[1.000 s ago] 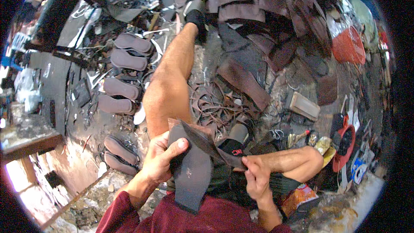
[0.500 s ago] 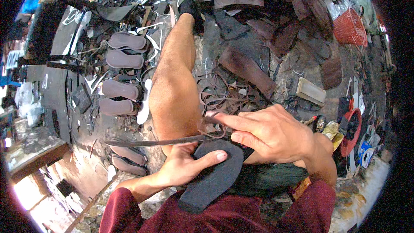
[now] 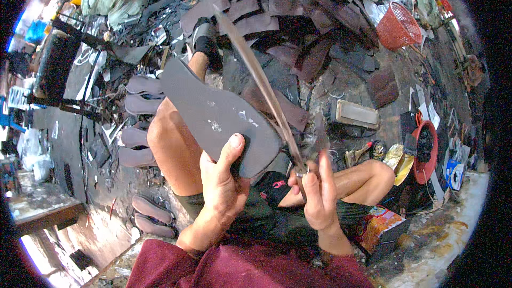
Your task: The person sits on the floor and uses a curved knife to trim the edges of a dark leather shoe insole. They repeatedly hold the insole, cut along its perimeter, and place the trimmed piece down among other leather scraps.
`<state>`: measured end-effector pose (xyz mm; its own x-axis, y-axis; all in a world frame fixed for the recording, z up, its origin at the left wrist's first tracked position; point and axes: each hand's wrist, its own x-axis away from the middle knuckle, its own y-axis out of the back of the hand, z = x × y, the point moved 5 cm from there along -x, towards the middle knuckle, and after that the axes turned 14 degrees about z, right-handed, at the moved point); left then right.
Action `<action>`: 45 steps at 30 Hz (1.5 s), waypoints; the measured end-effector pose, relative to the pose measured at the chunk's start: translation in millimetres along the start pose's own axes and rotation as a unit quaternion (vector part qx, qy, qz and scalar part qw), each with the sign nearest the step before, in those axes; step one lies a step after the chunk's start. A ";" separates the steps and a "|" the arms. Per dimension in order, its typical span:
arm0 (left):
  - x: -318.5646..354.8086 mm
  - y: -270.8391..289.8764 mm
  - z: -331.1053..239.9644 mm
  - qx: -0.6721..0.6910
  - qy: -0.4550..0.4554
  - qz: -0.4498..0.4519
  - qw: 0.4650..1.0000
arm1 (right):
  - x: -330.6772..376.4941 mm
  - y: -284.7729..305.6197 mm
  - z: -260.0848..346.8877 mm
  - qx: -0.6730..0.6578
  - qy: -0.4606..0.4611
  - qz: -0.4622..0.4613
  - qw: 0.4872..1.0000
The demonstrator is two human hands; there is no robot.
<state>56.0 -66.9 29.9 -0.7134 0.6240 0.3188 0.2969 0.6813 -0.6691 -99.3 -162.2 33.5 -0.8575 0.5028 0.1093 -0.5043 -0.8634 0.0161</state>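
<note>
My left hand (image 3: 221,186) grips a flat dark grey shoe sole (image 3: 213,109) by its near end, thumb on top and the other fingers beneath. The sole is tilted up over my lap, its far end toward the upper left, with a few pale marks on its face. Closed around the handle of a long knife, my right hand (image 3: 318,200) is just right of the sole. The narrow knife blade (image 3: 256,69) points away and to the left, passing along the sole's right edge. A blurred dark scrap (image 3: 320,134) shows above my right fingers; whether they hold it is unclear.
Pairs of cut soles (image 3: 143,104) lie on the floor at left, more soles (image 3: 152,216) nearer. Dark sheet pieces (image 3: 298,2) are heaped at the far side. A red basket (image 3: 399,26), a pale block (image 3: 356,114) and a red basin (image 3: 426,152) are at right.
The sole has risen from my lap, moving away and turning its broad face up. The knife has swung from lying sideways to pointing away. My right hand has moved nearer to me.
</note>
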 end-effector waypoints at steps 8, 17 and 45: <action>-1.8 26.3 27.6 -0.029 0.041 -0.070 0.996 | 67.7 25.6 -45.1 0.302 0.034 -0.005 0.953; 16.5 57.7 42.5 -0.098 0.082 -0.007 0.992 | -27.8 0.4 -28.5 0.325 0.036 0.072 0.942; 30.2 217.6 -120.2 -0.434 -0.324 -0.360 0.760 | -153.8 -46.2 -17.6 -0.082 -0.077 -0.060 0.992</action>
<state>175.3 146.1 -25.4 -0.9688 -0.1565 -0.1923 -0.2109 0.9282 0.3067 54.0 -198.9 -1.5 -0.7707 0.5788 0.2665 -0.6227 -0.7729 -0.1221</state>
